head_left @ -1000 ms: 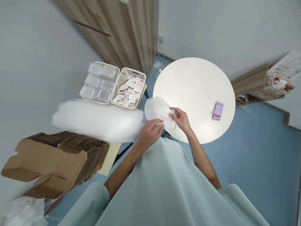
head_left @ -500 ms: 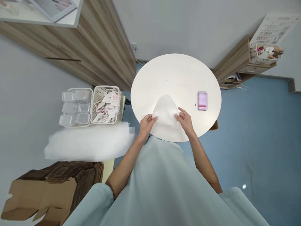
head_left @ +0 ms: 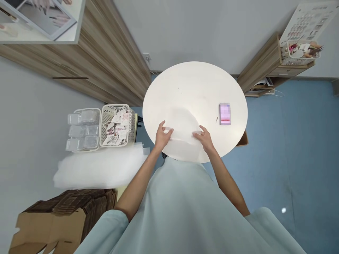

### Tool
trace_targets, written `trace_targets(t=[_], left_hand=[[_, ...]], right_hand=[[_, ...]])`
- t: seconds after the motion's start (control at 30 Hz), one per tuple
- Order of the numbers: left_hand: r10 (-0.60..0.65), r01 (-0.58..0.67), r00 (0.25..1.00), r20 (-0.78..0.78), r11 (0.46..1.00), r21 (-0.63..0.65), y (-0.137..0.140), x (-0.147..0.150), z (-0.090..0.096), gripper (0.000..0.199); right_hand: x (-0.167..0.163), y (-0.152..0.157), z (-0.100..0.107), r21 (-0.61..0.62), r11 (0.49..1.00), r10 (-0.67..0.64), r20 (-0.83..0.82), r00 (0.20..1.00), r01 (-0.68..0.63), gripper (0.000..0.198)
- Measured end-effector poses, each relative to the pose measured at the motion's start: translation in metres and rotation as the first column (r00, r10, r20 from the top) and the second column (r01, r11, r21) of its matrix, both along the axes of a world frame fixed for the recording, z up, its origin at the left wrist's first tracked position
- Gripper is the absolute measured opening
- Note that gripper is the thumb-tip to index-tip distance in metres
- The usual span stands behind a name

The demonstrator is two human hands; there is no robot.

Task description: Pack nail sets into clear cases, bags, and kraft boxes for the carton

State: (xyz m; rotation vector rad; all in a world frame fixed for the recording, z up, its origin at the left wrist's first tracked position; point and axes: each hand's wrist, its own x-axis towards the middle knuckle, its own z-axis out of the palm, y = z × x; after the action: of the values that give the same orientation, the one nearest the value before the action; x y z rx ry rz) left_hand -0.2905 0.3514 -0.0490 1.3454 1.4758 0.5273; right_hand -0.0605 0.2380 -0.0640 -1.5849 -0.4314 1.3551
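A person in a pale smock presses a thin white foam sheet (head_left: 183, 124) flat on the near part of a round white table (head_left: 196, 88). The left hand (head_left: 162, 134) pinches the sheet's left edge, fingers curled around it; the right hand (head_left: 204, 137) grips the right edge, thumb on top. A small purple, blurred item (head_left: 225, 114) lies on the table to the right, apart from the sheet. To the left, off the table, stand a white basket of small printed packets (head_left: 116, 124), a tray of clear plastic boxes (head_left: 82, 129), a stack of white foam sheets (head_left: 97, 169) and flattened cardboard boxes (head_left: 60, 215).
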Motion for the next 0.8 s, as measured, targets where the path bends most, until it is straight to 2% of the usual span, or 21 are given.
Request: trace_targets(t=[0.1, 0.23, 0.33, 0.43, 0.5, 0.63, 0.7, 0.8], left_hand=[[-0.006, 0.001, 0.997, -0.081, 0.999, -0.051, 0.005, -0.003, -0.013, 0.075], [-0.048, 0.041, 0.995, -0.093, 0.996, -0.080, 0.006, -0.012, -0.023, 0.067], [-0.100, 0.093, 0.982, -0.159, 0.994, -0.049, 0.005, -0.029, -0.029, 0.057], [-0.195, 0.214, 0.927, -0.321, 0.976, 0.026, 0.004, -0.054, -0.039, 0.049], [-0.298, 0.355, 0.859, -0.416, 0.933, 0.065, 0.001, -0.071, -0.047, 0.049], [-0.502, 0.604, 0.702, -0.505, 0.795, 0.049, -0.003, -0.098, -0.062, 0.062], [-0.552, 0.670, 0.644, -0.529, 0.741, 0.044, -0.004, -0.105, -0.067, 0.067], [-0.582, 0.722, 0.597, -0.552, 0.690, 0.052, 0.000, -0.109, -0.068, 0.069]], right_hand=[[-0.003, 0.007, -0.018, -0.003, 1.000, -0.027, 0.134, 0.991, 0.028, 0.103], [0.000, 0.018, -0.041, -0.048, 0.999, 0.006, 0.305, 0.952, 0.009, 0.096], [0.005, 0.027, -0.056, -0.097, 0.995, 0.024, 0.388, 0.921, 0.015, 0.089], [0.008, 0.034, -0.066, -0.145, 0.988, 0.014, 0.439, 0.898, 0.055, 0.080], [0.009, 0.037, -0.070, -0.174, 0.982, 0.014, 0.476, 0.880, 0.079, 0.073], [0.010, 0.035, -0.075, -0.222, 0.967, 0.021, 0.551, 0.834, 0.122, 0.069], [0.009, 0.032, -0.075, -0.232, 0.963, 0.018, 0.570, 0.821, 0.139, 0.072], [0.007, 0.021, -0.076, -0.215, 0.965, 0.003, 0.577, 0.817, 0.149, 0.077]])
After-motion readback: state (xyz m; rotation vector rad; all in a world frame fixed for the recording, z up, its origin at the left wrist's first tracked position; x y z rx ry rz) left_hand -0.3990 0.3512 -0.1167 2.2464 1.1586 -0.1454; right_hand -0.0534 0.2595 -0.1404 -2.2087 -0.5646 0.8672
